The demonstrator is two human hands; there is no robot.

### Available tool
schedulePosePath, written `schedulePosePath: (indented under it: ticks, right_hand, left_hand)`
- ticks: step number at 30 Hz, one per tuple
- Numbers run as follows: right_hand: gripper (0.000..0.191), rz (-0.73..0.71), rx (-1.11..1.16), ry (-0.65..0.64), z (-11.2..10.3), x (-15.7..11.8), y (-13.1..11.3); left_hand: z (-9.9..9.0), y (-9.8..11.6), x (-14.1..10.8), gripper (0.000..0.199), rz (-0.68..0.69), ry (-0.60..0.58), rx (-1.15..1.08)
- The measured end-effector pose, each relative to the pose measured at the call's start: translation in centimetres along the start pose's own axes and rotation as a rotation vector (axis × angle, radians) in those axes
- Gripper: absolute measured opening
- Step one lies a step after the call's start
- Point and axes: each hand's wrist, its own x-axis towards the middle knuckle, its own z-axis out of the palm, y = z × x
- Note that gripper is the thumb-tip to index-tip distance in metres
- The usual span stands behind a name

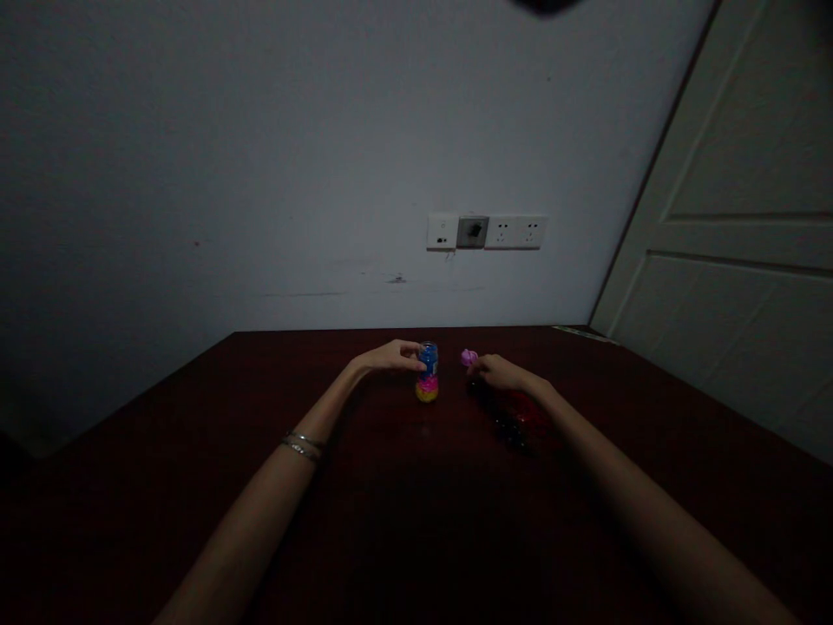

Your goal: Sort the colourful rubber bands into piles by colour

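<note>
A small clear jar (pixel 428 382) stands upright on the table, filled with yellow, pink and blue layers of small bits. My left hand (pixel 394 356) holds it from the left, thumb and fingers round its upper part. To the jar's right, my right hand (pixel 498 371) reaches down with its fingers curled together; whatever lies between the fingertips is hidden. Just beyond those fingertips is a small light-purple object (pixel 468 357), its kind unclear. Below my right hand lie shiny black bits (pixel 511 428), with dark red bits (pixel 530 412) beside them.
The dark red-brown table (pixel 325 529) meets a pale wall (pixel 292 174) at its back edge. On the wall is a row of sockets and switches (pixel 501 232). A panelled door (pixel 735 234) stands at the right. The light is dim.
</note>
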Motion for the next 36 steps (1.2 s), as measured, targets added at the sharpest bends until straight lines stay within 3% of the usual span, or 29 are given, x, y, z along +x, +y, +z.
schedulePosePath:
  ticks: [16, 25, 36]
  right_hand:
    - [0.032, 0.008, 0.087, -0.187, -0.4, -0.8, -0.4]
    - [0.02, 0.009, 0.049, -0.144, 0.7, -0.4, -0.3]
    - [0.015, -0.012, 0.073, -0.086, 1.3, -0.4, 0.2]
  left_hand:
    - [1.4, -0.5, 0.5, 0.044, 0.01, 0.015, -0.081]
    - [2.0, -0.4, 0.2, 0.034, 0.048, 0.063, -0.173]
    - [2.4, -0.6, 0.4, 0.034, 0.032, 0.117, -0.172]
